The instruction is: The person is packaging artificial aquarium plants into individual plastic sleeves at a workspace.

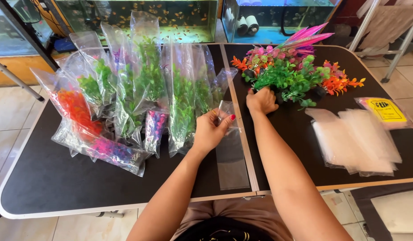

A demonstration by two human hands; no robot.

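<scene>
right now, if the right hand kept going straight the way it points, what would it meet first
The right hand points away from the person, into the loose heap of green, orange and pink plastic aquarium plants on the black table. It already seems to touch the green stems, so those come first; depth is hard to judge.

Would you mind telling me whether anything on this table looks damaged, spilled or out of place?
Nothing stands out: bagged plants lie left, loose plants right, empty bags stacked; left hand holds a clear bag.

My left hand [211, 130] held one long clear bag [231, 151] — empty. Filled clear bags [126, 98] lay at the left, a stack of empty ones [356, 140] at the right, beside it a yellow label [386, 110].
</scene>
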